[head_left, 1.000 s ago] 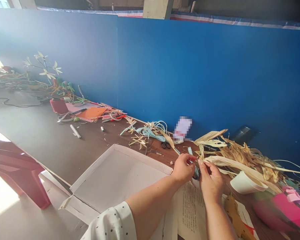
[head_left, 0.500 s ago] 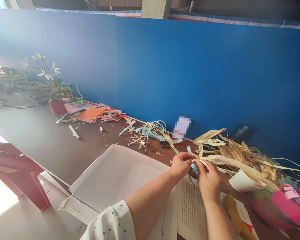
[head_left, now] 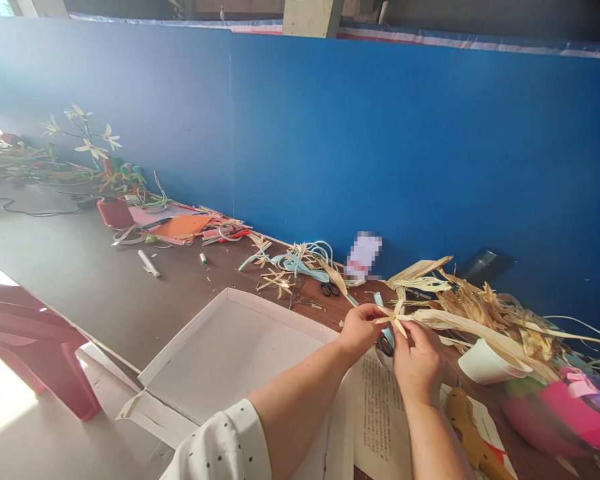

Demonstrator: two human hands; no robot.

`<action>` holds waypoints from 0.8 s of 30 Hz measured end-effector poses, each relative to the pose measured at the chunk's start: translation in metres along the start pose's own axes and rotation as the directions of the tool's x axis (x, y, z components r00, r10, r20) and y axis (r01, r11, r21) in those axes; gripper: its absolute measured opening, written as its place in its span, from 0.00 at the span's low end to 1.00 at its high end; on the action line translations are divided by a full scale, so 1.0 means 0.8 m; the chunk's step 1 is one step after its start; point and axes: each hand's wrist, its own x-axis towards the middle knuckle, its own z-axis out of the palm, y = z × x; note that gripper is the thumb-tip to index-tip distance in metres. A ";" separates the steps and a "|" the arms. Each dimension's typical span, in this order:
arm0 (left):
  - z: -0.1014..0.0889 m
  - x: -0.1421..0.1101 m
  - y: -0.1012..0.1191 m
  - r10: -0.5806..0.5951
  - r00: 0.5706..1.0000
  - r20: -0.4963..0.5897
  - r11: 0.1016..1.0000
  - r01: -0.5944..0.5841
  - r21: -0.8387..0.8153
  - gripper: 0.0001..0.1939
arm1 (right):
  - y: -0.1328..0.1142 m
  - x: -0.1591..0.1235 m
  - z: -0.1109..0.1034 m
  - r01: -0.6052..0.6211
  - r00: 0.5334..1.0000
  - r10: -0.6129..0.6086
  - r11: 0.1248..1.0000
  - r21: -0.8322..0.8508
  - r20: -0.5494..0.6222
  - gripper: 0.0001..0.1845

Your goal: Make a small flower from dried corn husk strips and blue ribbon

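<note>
Between my two hands is a pale corn husk flower [head_left: 397,316] with several narrow pointed petals. My left hand [head_left: 363,328] pinches it from the left side with thumb and fingertips. My right hand [head_left: 419,357] grips it from the right, its thumb just below the flower's middle. Scissors with dark handles [head_left: 385,343] lie right under the flower, partly hidden by my hands. Behind my right hand a long strip of dry corn husk [head_left: 467,327] stretches toward the husk pile [head_left: 495,310].
A shallow white box lid [head_left: 220,353] lies left of my arms. To the right stand a white cup [head_left: 495,362], a yellow glue gun [head_left: 467,423] on printed paper and a pink container [head_left: 565,413]. A blue partition [head_left: 380,147] closes off the table's back.
The husk flower has turned in my fingers, so its petals now spread open toward me. My hands have barely shifted.
</note>
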 end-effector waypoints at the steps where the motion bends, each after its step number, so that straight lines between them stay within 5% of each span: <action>1: 0.000 0.000 0.000 -0.008 1.000 -0.002 1.000 0.008 0.005 0.10 | -0.001 0.001 -0.001 0.015 1.000 -0.015 1.000 -0.010 0.000 0.07; 10: -0.002 0.001 -0.002 -0.050 0.999 0.001 0.998 0.050 0.035 0.05 | -0.004 0.004 -0.002 0.028 1.000 -0.028 0.999 -0.033 -0.004 0.08; 15: -0.001 0.002 -0.002 -0.068 0.997 -0.024 0.997 0.069 0.044 0.03 | -0.002 -0.003 0.002 -0.153 0.988 0.152 0.986 0.068 0.012 0.12; 20: -0.004 0.004 0.002 -0.076 0.995 -0.059 0.997 0.077 0.007 0.06 | 0.003 -0.009 0.006 -0.472 0.881 0.458 0.866 0.165 0.115 0.22; 24: -0.006 0.002 0.010 -0.067 0.996 -0.057 0.998 0.066 -0.013 0.10 | 0.007 -0.009 0.005 -0.616 0.786 0.591 0.770 0.165 0.178 0.26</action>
